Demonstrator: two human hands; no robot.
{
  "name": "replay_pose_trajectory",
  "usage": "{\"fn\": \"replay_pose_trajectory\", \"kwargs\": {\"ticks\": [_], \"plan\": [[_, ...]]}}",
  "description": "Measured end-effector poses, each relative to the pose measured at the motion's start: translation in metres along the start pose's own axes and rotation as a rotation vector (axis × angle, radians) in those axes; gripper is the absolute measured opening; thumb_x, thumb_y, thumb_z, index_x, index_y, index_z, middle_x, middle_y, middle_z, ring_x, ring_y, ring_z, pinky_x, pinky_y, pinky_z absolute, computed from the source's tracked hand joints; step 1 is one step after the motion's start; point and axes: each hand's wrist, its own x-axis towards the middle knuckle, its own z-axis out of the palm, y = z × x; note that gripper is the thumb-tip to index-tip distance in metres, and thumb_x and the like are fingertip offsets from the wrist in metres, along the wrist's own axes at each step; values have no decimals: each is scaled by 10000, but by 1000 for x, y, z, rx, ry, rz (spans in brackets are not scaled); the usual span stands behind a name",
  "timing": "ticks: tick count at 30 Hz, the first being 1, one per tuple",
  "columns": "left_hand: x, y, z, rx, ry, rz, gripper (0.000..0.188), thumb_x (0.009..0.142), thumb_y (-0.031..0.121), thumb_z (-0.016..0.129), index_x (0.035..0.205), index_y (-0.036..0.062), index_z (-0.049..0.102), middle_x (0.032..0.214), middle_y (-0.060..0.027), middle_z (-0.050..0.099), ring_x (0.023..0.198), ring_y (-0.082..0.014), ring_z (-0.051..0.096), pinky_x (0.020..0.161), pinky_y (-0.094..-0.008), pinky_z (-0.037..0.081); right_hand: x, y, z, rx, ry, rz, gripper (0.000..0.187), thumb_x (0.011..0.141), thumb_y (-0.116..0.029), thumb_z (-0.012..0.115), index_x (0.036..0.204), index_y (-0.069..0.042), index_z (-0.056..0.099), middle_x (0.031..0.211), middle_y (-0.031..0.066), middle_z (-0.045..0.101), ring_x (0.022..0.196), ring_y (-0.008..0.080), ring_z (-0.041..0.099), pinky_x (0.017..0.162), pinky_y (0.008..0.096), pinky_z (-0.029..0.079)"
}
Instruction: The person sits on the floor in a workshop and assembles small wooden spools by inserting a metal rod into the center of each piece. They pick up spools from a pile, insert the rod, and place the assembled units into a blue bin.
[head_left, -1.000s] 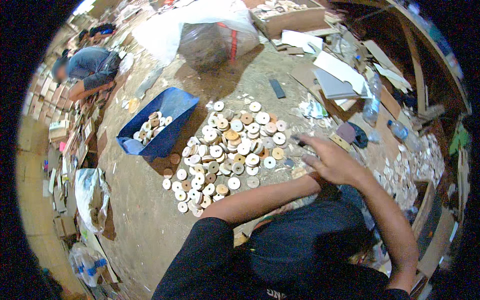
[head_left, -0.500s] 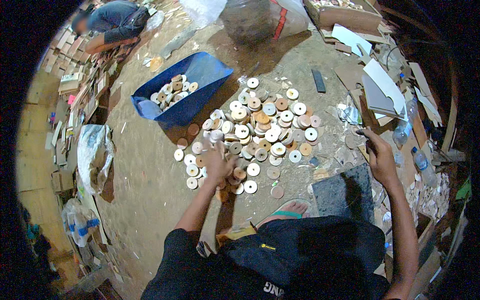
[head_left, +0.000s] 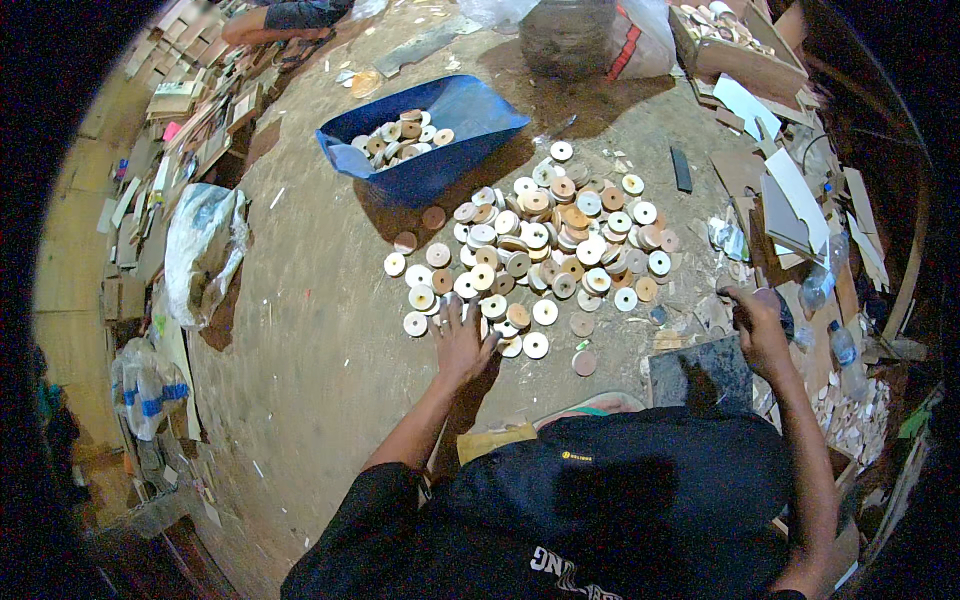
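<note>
Wooden discs with centre holes (head_left: 535, 236) lie in a loose heap on the ground before me, in cream, white and brown tones. My left hand (head_left: 463, 343) rests at the heap's near-left edge, fingers apart and reaching over a few discs; it holds none that I can see. Off to the right, my right hand (head_left: 762, 330) is raised with its fingers curled in; whatever it grips, if anything, cannot be made out. Beyond the heap at the left stands a blue scoop-shaped container (head_left: 430, 175) with more discs piled inside.
A dark flat slab (head_left: 700, 370) lies below my right hand. Boards (head_left: 790, 210), plastic bottles (head_left: 842, 345) and scraps line the right side. White plastic sacking (head_left: 203, 255) and stacked wood pieces (head_left: 185, 95) are at left. At far left, another person's leg (head_left: 245, 25) shows.
The view has shifted, so the heap and container sit higher and more rightward. My left hand, blurred before, now shows spread fingers at the heap's near edge. The other person's upper body has left view.
</note>
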Motion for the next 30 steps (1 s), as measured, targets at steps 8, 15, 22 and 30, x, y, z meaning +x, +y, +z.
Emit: {"fn": "replay_pose_trajectory", "kwargs": {"ticks": [8, 15, 22, 30], "plan": [[-7, 1, -4, -94, -195, 36, 615, 889, 280, 573, 1419, 107, 315, 1384, -236, 354, 1270, -424, 366, 1013, -684, 219, -15, 4, 14, 22, -43, 88, 525, 772, 77, 507, 1243, -150, 558, 892, 170, 631, 842, 324, 593, 773, 405, 471], [2, -24, -1, -170, -161, 132, 563, 852, 249, 599, 1337, 48, 393, 1263, -215, 444, 1200, -408, 424, 1018, -629, 243, -25, -1, 8, 62, 32, 58, 413, 809, 76, 475, 1194, -45, 559, 839, 208, 600, 758, 311, 590, 728, 366, 464], [23, -48, -16, -379, -188, 223, 392, 782, 137, 658, 1143, 15, 563, 1077, -224, 540, 1010, -390, 537, 854, -440, 449, -28, 4, 5, 36, 40, 54, 419, 811, 42, 522, 1204, -96, 565, 967, 205, 633, 886, 361, 618, 793, 403, 484], [6, 2, -13, 98, -174, 281, 595, 778, 240, 682, 1256, 32, 397, 1206, -256, 430, 988, -448, 545, 825, -501, 483, -30, 5, 2, 56, 50, 26, 381, 823, 65, 491, 1182, -43, 562, 1007, 235, 625, 890, 382, 606, 783, 400, 465]]}}
